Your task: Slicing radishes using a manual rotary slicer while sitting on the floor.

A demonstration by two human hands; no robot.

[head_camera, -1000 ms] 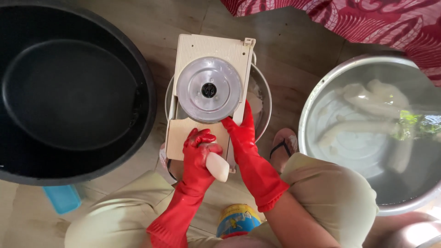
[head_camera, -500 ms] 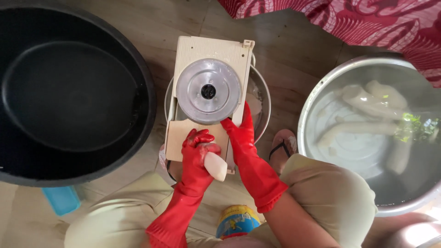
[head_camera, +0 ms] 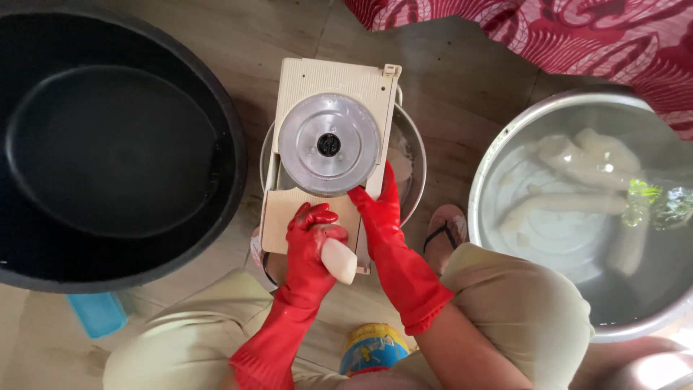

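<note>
Red rubber gloves cover both hands. The left hand [head_camera: 309,232] is curled tight around a pale peeled root piece [head_camera: 338,261]. Its fingers are wrapped over the top end of the piece, and the bottom end sticks out toward the person. The piece is pressed down on the near end of a cream slicer board [head_camera: 328,79]. The right hand [head_camera: 377,206] is flat and open. Its fingers are together and point away from the person. They lie along the right edge of the board, and the thumb tip touches the rim of the round metal disc [head_camera: 329,144] in the middle of the board.

The board lies across a small metal bowl [head_camera: 411,155] on the wooden floor [head_camera: 447,94]. A big black tub [head_camera: 108,144] sits to the left of the board, well apart from the hands. A big metal basin [head_camera: 577,209] sits to the right, with water and more pale peeled roots [head_camera: 588,160] in it. A red patterned cloth [head_camera: 577,36] lies at the far right corner of the floor. A small blue box [head_camera: 97,313] sits by the near edge of the black tub
</note>
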